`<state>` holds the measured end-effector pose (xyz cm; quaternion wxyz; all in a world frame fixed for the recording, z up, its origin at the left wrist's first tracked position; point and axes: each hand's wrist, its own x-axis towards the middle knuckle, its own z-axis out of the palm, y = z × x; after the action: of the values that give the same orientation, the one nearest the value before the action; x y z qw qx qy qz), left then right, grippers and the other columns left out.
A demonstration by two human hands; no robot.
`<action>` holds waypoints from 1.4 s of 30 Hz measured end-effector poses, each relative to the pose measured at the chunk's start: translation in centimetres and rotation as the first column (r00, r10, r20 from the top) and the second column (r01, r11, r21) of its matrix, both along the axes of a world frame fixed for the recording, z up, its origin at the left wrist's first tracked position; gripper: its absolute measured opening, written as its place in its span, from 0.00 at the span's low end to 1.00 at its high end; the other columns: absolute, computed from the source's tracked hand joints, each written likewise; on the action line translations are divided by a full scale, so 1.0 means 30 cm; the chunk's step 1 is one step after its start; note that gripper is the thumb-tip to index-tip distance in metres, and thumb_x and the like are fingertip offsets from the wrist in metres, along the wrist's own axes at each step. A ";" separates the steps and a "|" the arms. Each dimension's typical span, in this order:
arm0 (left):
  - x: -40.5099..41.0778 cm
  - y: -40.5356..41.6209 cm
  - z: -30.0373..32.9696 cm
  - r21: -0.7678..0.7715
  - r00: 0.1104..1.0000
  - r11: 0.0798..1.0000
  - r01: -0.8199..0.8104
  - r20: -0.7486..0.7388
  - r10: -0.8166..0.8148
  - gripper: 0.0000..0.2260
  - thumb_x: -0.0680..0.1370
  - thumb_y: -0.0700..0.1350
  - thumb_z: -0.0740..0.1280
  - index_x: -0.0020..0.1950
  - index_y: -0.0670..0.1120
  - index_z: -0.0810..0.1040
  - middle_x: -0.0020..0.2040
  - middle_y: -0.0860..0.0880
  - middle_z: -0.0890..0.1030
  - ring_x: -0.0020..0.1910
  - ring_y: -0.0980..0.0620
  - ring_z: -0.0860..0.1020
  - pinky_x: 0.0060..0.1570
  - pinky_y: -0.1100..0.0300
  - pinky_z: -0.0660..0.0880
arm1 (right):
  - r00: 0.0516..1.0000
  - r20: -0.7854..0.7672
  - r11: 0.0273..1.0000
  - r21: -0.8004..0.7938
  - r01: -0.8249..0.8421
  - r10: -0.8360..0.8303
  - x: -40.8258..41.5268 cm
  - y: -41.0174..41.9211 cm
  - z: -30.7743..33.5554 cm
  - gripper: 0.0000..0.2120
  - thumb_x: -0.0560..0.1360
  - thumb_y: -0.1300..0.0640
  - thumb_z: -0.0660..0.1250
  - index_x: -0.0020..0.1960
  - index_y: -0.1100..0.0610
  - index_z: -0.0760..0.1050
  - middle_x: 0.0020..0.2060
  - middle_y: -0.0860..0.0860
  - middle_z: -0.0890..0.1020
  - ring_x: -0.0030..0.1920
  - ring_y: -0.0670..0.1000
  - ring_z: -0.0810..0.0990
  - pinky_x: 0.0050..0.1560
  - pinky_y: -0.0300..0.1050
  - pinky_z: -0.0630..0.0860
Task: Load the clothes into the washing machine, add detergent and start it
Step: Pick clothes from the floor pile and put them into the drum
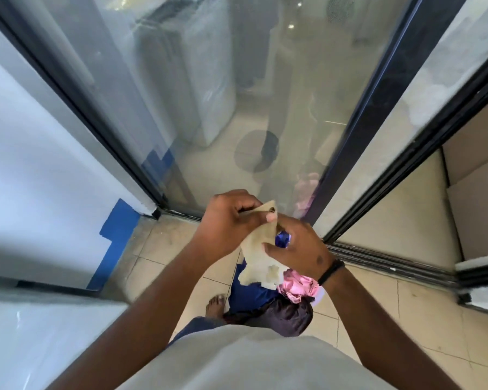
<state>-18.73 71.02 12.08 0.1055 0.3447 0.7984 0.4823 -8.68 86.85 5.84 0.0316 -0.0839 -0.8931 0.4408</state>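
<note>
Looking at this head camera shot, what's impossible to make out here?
- Small blue item: mostly hidden by the right hand and beige cloth.
- Clothes pile: lower part cut by the person's shirt.
- Room behind glass door: hazy reflections.
- Washing machine controls: not seen.

Two hands, the left hand (226,220) and right hand (296,249), meet above a pile of clothes (273,299). One beige cloth (261,249) is between them. The pile shows three garments: one pink, one blue, one dark. One bare foot (214,305) is left of the pile. One black wristband (330,272) is above it.
</note>
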 end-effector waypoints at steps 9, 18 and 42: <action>0.044 -0.014 0.212 0.065 0.974 0.997 0.040 -0.227 -0.024 0.12 0.76 0.49 0.74 0.41 0.40 0.83 0.35 0.48 0.78 0.35 0.50 0.77 0.35 0.60 0.71 | 0.888 0.456 0.999 0.019 0.047 -0.050 0.024 0.058 -0.365 0.09 0.78 0.47 0.69 0.47 0.53 0.79 0.36 0.50 0.81 0.43 0.56 0.81 0.40 0.44 0.70; 0.022 -0.254 -0.040 -0.588 0.962 0.776 -0.227 -0.014 0.271 0.41 0.66 0.58 0.80 0.75 0.62 0.64 0.73 0.52 0.68 0.72 0.48 0.66 0.70 0.44 0.67 | 0.964 0.260 0.973 0.205 -0.104 0.049 -0.104 -0.001 -0.117 0.05 0.66 0.54 0.65 0.39 0.54 0.78 0.34 0.53 0.83 0.39 0.58 0.81 0.37 0.44 0.74; 0.028 -0.885 0.294 0.108 0.711 0.720 -0.685 -0.119 0.693 0.08 0.73 0.37 0.70 0.51 0.41 0.83 0.45 0.46 0.85 0.47 0.45 0.82 0.47 0.52 0.80 | 0.889 0.150 0.892 -0.215 -0.398 0.433 -0.338 -0.738 -0.119 0.07 0.78 0.55 0.66 0.42 0.51 0.78 0.32 0.44 0.81 0.32 0.39 0.77 0.35 0.39 0.70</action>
<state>-17.89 44.46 20.90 -0.1522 0.0604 0.8610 0.4815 -18.83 64.71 2.28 -0.1586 0.0645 -0.8459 0.5051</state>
